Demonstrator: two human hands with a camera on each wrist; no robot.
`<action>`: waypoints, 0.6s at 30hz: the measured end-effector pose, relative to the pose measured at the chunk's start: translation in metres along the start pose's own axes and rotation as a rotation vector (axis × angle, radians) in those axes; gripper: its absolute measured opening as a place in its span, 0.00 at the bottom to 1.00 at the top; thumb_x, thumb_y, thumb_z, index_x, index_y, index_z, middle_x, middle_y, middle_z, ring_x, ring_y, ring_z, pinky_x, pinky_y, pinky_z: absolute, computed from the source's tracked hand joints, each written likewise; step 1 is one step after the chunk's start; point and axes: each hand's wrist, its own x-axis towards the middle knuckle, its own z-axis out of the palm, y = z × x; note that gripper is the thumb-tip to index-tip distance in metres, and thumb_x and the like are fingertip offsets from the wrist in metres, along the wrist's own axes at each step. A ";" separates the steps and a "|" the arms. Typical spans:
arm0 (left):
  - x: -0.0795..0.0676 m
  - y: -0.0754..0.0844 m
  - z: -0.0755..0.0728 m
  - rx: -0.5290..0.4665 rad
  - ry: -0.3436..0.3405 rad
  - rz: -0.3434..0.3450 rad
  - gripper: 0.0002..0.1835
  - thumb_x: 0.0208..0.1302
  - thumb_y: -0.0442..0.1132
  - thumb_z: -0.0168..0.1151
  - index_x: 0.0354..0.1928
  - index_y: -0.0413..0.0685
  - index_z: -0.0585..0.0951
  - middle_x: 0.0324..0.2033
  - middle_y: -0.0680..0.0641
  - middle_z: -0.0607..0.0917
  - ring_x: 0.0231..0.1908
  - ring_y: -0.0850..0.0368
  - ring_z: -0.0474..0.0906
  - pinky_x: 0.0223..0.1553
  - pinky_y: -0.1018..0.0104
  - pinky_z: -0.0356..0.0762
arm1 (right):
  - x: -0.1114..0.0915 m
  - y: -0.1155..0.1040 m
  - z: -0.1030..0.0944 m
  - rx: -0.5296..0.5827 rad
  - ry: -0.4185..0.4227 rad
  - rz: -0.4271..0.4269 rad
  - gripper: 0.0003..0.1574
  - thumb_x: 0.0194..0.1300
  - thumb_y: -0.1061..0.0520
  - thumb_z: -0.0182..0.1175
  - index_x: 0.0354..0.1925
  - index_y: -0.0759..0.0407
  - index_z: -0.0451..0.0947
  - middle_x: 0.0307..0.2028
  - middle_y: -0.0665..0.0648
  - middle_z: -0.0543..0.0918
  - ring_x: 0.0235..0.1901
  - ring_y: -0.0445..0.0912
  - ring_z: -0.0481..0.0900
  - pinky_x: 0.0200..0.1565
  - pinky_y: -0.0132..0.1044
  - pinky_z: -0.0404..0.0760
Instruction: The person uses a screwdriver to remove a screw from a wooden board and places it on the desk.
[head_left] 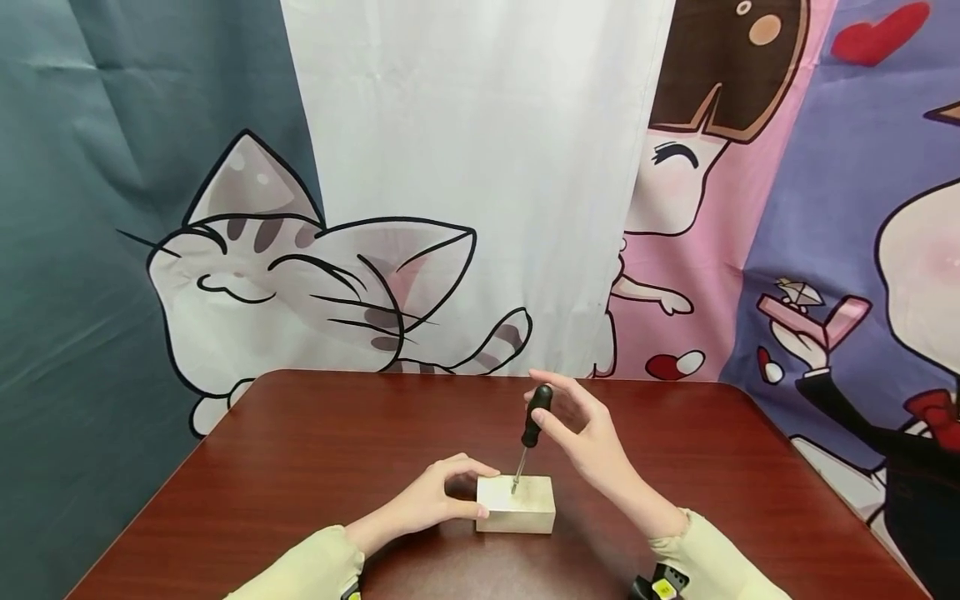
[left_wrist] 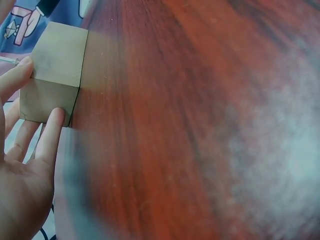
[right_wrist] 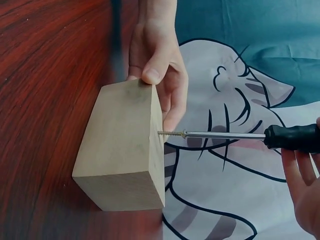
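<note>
A pale wooden block rests on the table, and a screw stands partly sunk in its top face. On the screw's head sits the tip of a screwdriver with a black handle and a thin metal shaft, slightly tilted in the head view. My right hand holds the handle between thumb and fingers. With thumb and fingers, my left hand grips the left end of the block; its thumb and fingertips touch the wood in the left wrist view.
The reddish-brown wooden table extends around the block on all sides. Behind it hangs a cloth backdrop printed with a cartoon cat and figures. A dark device is strapped at the right wrist.
</note>
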 end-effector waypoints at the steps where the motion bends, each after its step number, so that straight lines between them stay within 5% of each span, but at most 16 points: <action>1: 0.000 0.000 0.000 0.001 0.002 0.006 0.26 0.59 0.47 0.72 0.59 0.52 0.80 0.50 0.49 0.83 0.49 0.61 0.80 0.55 0.66 0.76 | 0.000 0.001 -0.001 0.004 -0.008 -0.011 0.28 0.68 0.62 0.61 0.65 0.49 0.73 0.46 0.56 0.86 0.48 0.44 0.86 0.52 0.33 0.81; 8: -0.001 0.001 0.002 0.004 0.011 0.014 0.25 0.59 0.46 0.72 0.59 0.51 0.81 0.50 0.48 0.84 0.48 0.61 0.80 0.53 0.66 0.76 | 0.000 0.003 0.001 0.127 -0.043 -0.061 0.24 0.68 0.71 0.52 0.61 0.58 0.73 0.45 0.61 0.85 0.45 0.44 0.86 0.45 0.36 0.85; 18: 0.001 0.000 0.002 0.014 0.006 -0.008 0.26 0.58 0.48 0.72 0.59 0.52 0.80 0.51 0.50 0.83 0.49 0.64 0.80 0.54 0.68 0.76 | 0.000 0.001 0.004 0.084 0.024 0.016 0.20 0.64 0.62 0.66 0.54 0.55 0.76 0.33 0.52 0.80 0.26 0.44 0.82 0.33 0.32 0.80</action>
